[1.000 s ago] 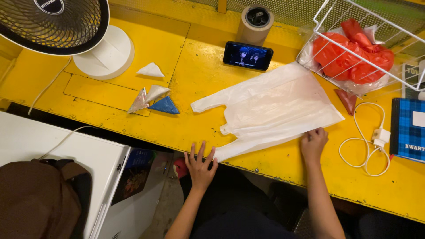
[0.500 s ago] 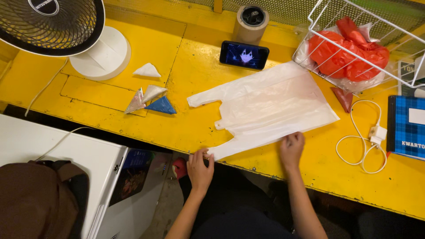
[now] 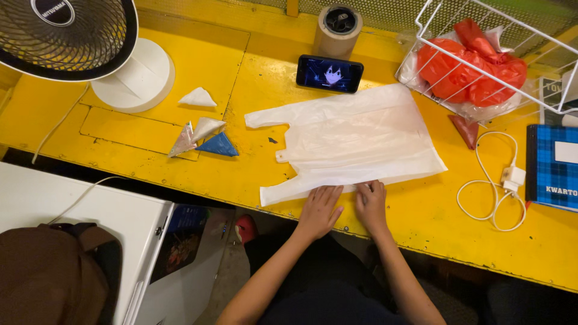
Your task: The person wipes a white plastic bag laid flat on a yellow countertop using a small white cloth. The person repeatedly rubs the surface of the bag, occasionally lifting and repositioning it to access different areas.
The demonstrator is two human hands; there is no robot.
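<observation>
Left hand (image 3: pixel 320 207) and right hand (image 3: pixel 370 203) cover white plastic bag's (image 3: pixel 355 141) near edge

A single head-worn camera looks steeply down from above at the yellow table (image 3: pixel 180 72), both hands (image 3: pixel 346 207) near the frame's lower middle, table stretching beyond them.

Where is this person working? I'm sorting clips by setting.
Likely an informal home or small-shop workbench: a worn yellow table with a desk fan, a wire basket of red bags, and both hands flattening a white plastic bag.
</observation>
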